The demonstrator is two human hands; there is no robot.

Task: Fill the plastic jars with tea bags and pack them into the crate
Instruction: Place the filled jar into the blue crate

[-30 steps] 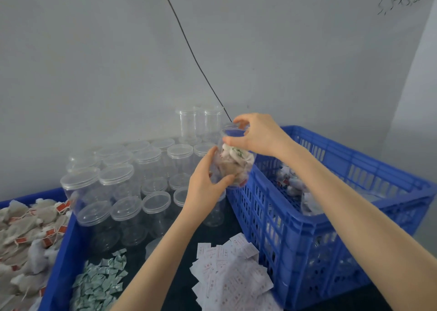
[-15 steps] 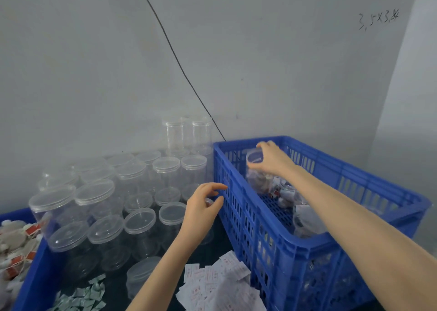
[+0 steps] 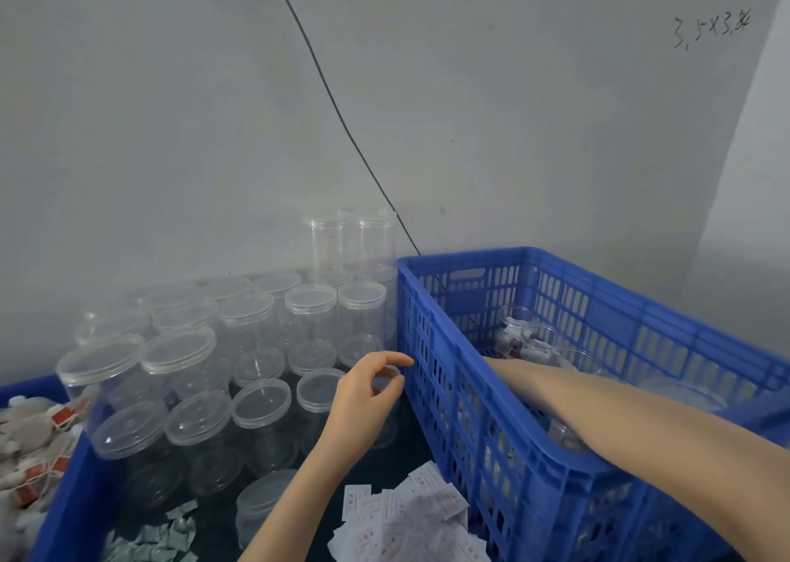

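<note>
Few packed so far: only a handful of filled jars [image 3: 528, 341] visible in the blue crate [image 3: 504, 467], lying low against its far side with tea-bag tags showing through the clear plastic. Hard to count exactly, with some hidden behind the near wall and under the right forearm [image 3: 607, 407]. Plenty of free room in the crate above them.

Right hand out of sight, sunk inside the crate below the near rim; no telling how its fingers lie or whether anything sits in them. Probably setting down or releasing a filled jar, but only a guess.

Left hand [image 3: 363, 403] outside the crate, just beside its wall, fingers loosely curled with thumb and forefinger apart around the top of a clear jar [image 3: 387, 384]. Touching or gripping it: cannot tell. Likely reaching for the next jar to fill.

Much left to do. Roughly two dozen empty lidded jars [image 3: 260, 403] standing left of the crate, some stacked two high, all apparently without tea bags. Large heap of tea bags [image 3: 30, 442] with red tags waiting in a blue bin [image 3: 70, 501] at the far left. Also on the dark table top [image 3: 410, 446]: a pile of small green sachets [image 3: 154, 536] and a pile of white printed sachets [image 3: 406, 519] near the front of the crate.

By this evidence, an early stage: packing under way, most filling, closing and crating not yet done.
</note>
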